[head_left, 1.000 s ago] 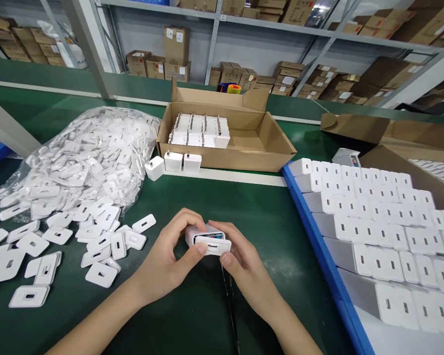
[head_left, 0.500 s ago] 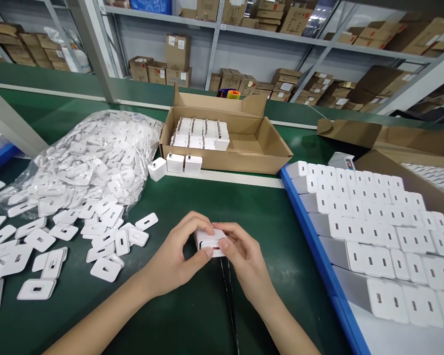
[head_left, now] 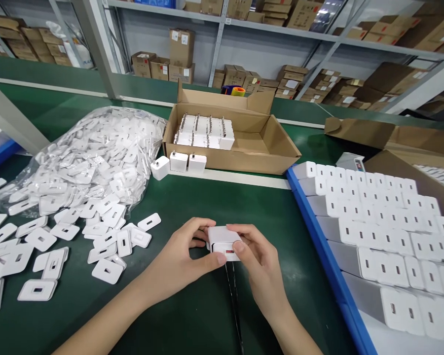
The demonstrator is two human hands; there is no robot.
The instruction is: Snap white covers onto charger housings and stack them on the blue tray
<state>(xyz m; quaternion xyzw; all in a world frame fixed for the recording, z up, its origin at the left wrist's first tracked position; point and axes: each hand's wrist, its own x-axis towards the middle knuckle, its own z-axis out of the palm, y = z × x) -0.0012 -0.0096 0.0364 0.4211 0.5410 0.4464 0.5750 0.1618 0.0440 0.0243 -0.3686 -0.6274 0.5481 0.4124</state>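
Both my hands grip one white charger (head_left: 224, 240) low over the green table (head_left: 244, 207), its port face turned toward me. My left hand (head_left: 183, 259) pinches its left side with thumb and fingers. My right hand (head_left: 257, 259) closes on its right side and front face. Loose white cover plates (head_left: 107, 241) lie scattered to the left of my hands.
A clear bag of cover plates (head_left: 89, 158) sits at the left. An open cardboard box (head_left: 274, 143) holds several finished chargers, with three more chargers (head_left: 179, 162) in front of it. A blue tray (head_left: 318, 236) of stacked chargers fills the right. Shelves of cartons stand behind.
The cover plate that sat loose at the charger's open end a second ago is now flush on it. My hands and the charger have shifted slightly right.
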